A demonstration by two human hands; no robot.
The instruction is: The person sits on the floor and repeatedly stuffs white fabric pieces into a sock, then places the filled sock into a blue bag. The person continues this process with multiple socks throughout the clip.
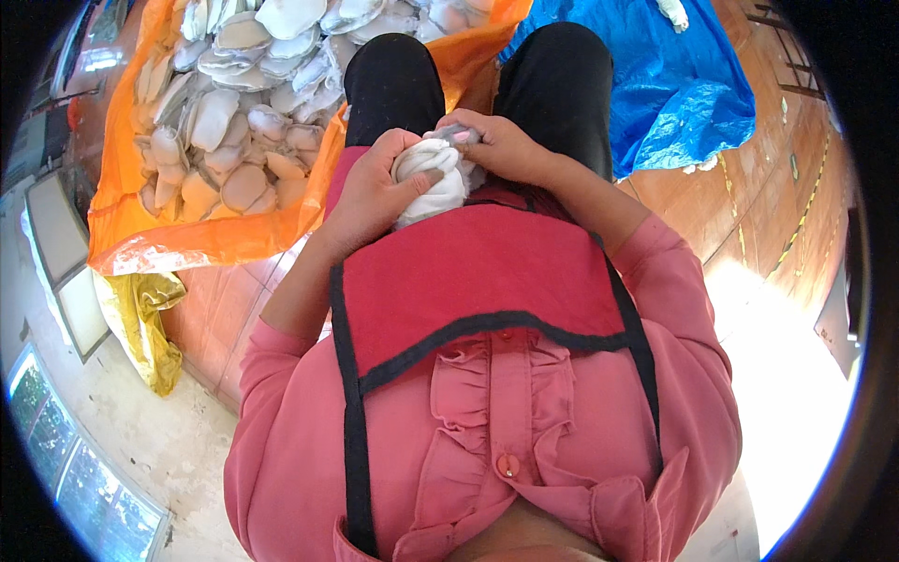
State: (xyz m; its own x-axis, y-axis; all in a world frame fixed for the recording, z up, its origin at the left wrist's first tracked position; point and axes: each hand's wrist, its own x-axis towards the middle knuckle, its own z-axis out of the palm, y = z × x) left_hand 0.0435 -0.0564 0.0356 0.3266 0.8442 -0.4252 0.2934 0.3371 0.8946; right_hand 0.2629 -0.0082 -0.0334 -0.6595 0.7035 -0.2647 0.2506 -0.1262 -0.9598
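An orange sheet (201, 245) on the floor carries a large pile (234, 103) of pale, flat shell-like pieces, seemingly untouched; a blue tarp (674, 84) lies to the right. In the person's lap, over the red apron (478, 272), one white piece (433, 180) is in hand (its exact kind is hard to tell); the left hand (375, 187) is wrapped round it, the right hand (501, 145) pinches a small grey tool (456, 134) at its top. Judging by the pile, most of the work remains.
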